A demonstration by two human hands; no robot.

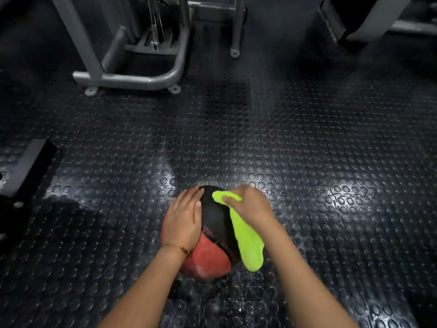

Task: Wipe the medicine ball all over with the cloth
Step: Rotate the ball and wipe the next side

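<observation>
A red and black medicine ball (210,254) rests on the studded rubber floor, low in the middle of the view. My left hand (185,217) lies flat on the ball's upper left side, fingers together. My right hand (250,205) presses a bright yellow-green cloth (248,242) against the ball's upper right. The cloth's free end hangs down over the ball's right side. The far right side and underside of the ball are hidden.
A grey steel gym machine frame (132,78) with bolted feet stands at the back left. A grey post foot (234,52) is behind centre. Padded equipment (343,22) sits at the back right. A dark bench edge (21,166) juts in at the left.
</observation>
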